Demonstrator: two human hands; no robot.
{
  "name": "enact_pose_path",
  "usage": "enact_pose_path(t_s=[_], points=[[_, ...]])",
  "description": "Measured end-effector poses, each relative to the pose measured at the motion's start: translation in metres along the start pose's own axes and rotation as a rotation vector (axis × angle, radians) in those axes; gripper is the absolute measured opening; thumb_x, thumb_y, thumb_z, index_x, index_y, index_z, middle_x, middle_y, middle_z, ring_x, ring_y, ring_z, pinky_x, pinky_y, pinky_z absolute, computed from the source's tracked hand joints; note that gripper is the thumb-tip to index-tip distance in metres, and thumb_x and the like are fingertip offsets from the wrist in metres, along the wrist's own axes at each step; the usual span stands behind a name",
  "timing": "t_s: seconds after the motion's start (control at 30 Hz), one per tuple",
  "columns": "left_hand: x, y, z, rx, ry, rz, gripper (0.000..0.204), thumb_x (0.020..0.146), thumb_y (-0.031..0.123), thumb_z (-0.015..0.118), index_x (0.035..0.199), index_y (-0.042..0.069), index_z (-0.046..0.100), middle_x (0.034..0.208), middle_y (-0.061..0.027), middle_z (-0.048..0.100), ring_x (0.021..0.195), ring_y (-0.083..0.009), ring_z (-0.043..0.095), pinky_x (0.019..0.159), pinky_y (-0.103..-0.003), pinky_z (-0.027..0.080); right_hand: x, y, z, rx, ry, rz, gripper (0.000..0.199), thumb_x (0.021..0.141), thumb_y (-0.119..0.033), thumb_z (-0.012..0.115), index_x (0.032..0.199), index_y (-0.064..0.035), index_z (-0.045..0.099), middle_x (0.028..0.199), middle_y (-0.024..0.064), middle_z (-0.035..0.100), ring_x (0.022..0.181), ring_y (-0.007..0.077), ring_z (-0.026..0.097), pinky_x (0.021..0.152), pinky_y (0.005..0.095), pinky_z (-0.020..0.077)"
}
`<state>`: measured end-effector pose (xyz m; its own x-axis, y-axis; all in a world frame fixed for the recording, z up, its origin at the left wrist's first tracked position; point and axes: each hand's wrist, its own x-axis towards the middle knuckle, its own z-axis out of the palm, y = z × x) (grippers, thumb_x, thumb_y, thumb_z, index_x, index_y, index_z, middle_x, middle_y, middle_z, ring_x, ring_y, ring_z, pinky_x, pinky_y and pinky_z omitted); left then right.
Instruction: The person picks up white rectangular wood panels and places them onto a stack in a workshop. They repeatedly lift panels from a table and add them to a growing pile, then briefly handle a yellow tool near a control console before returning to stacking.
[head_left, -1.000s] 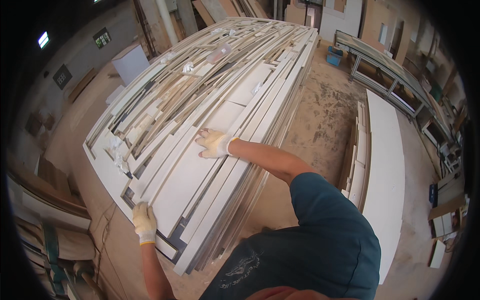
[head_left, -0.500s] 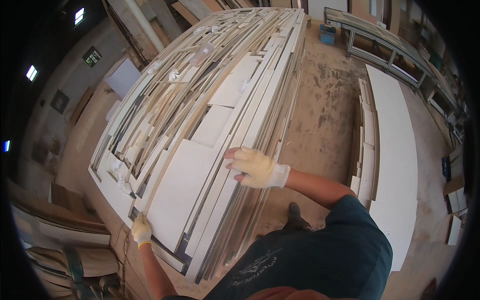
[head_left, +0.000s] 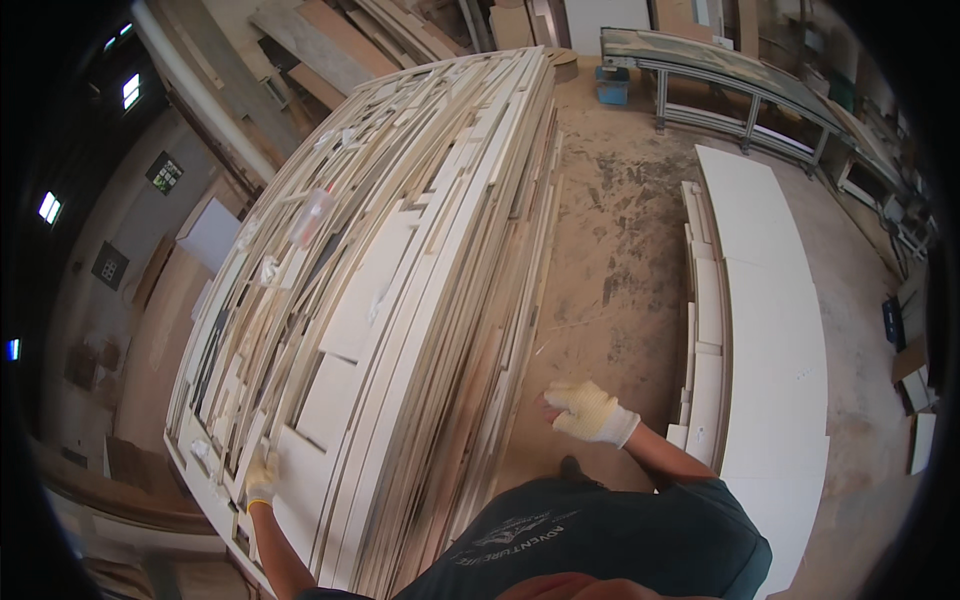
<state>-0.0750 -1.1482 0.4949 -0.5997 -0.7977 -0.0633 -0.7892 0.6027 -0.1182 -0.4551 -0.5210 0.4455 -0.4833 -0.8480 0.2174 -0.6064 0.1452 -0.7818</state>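
Stack, head view: long heap of white-faced boards and pale wooden strips (head_left: 392,330), front to back on the person's left, top layer pretty messy.
Left hand (head_left: 262,477): cream knit glove, over the near end of the heap, right by the left edge of a flat white panel (head_left: 298,490) lying on top. Can't tell if the fingers pinch anything or just rest.
Right hand (head_left: 590,412): matching glove, out over the dusty brown floor (head_left: 615,300) between the two stacks. Fingers look loosely curled and nothing shows in them; can't tell how tightly they close.
Floor stack: low, long white boards (head_left: 770,290) to the right, well apart from the heap.
Loose junk: clear plastic container (head_left: 312,220) sits on the strips.
Slide risk: strips lie crooked and overlapping, so tugging one could drag neighbours along or tip that container off, I reckon.
Finger risk: a shifting panel could trap the left fingertips against the next strip.
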Motion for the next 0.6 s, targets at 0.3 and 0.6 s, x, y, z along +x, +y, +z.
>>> enact_pose_path(t_s=[0.3,0.6], points=[[0.146,0.116,-0.103,-0.096,0.152,-0.219,0.072,0.093,0.041,0.063,0.147,-0.006,0.048,0.145,-0.0301,0.055,0.136,-0.043,0.051,0.115,-0.045,0.04,0.043,0.087,-0.099,-0.002,0.086,0.051,0.024,0.097,-0.022,0.064,0.111,-0.003,0.07,0.101,0.0159,0.071,0.092,0.0354,0.07,0.08,0.041,0.0559],[0.422,0.451,-0.18,-0.744,0.142,0.49,0.047,0.098,0.021,0.06,0.137,-0.007,0.059,0.138,-0.0201,0.063,0.13,-0.0303,0.058,0.113,-0.039,0.041,0.165,0.32,-0.246,0.204,0.208,0.582,0.029,0.096,-0.017,0.061,0.12,-0.006,0.07,0.107,0.0156,0.074,0.099,0.0258,0.071,0.088,0.0351,0.0552]])
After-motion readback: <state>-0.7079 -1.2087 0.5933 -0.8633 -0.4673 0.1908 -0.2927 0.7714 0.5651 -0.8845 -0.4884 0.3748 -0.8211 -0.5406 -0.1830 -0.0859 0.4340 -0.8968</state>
